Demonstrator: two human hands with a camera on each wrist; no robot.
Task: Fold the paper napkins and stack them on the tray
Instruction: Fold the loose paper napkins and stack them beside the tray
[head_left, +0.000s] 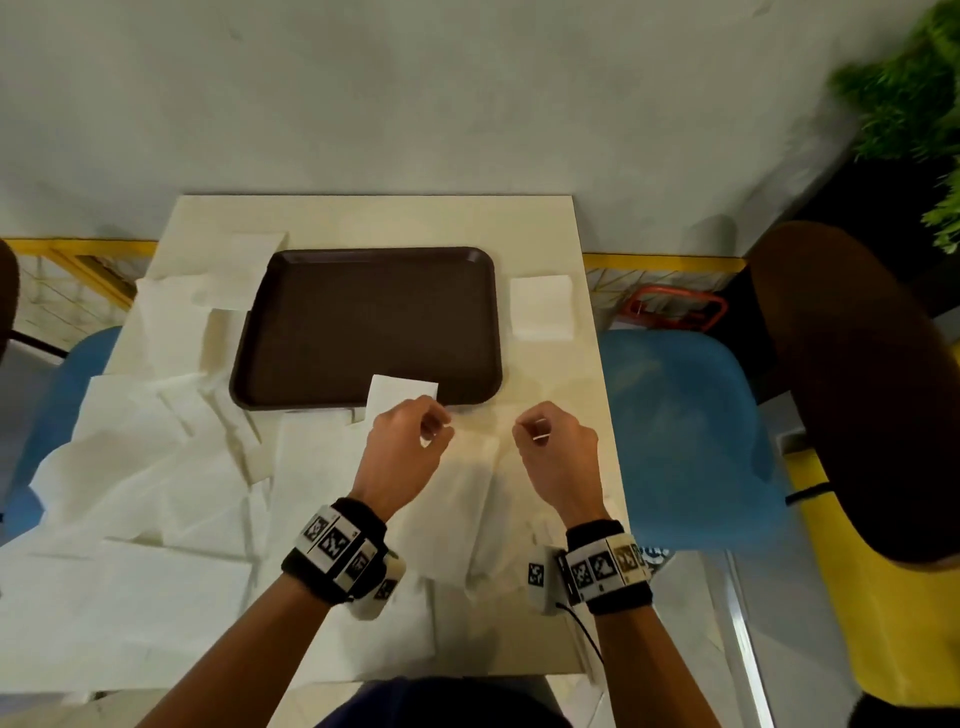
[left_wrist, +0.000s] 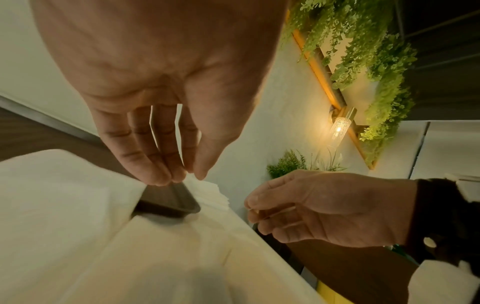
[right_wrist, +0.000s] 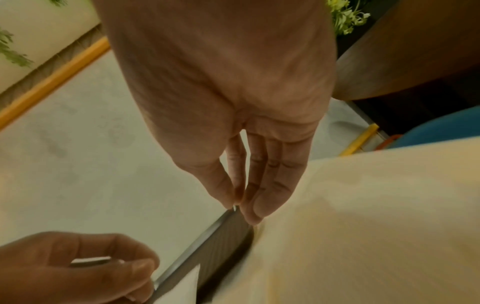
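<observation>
1. Napkins (head_left: 156, 467): loose white sheets cover the left and near part of the table (head_left: 550, 374), overlapping and creased. Judged very light, limp, easy to tear, likely to drift with any air. No stiffness, so a sheet should sag unless held at two points.
2. Tray (head_left: 363, 322): dark brown, rigid, raised rim, at the table's centre. Almost bare; one napkin corner (head_left: 402, 392) overlaps its near rim. No stack on it yet.
3. Folded stack (head_left: 542, 307): small square pile right of the tray, apart from it, near the table's right edge. Looks already folded, not yet on the tray.
4. Sheet (head_left: 457, 499) in work: lies flat below both hands, just in front of the tray. Best grip by judgement: pinch the two far corners, thumb against forefinger, lift evenly, lay the edge over, then flatten the crease with straight fingers.
5. Left hand (head_left: 405, 441): above the tray's near rim, fingers curled down, thumb and fingertips (left_wrist: 166, 176) pinching a napkin edge.
6. Right hand (head_left: 553, 441): level with the left, near it, not touching. Thumb and fingers (right_wrist: 249, 203) pressed together, pinching a thin white edge, seemingly the same sheet's other corner.
7. Wrists: both raised off the table, palms down, forearms roughly parallel.
</observation>
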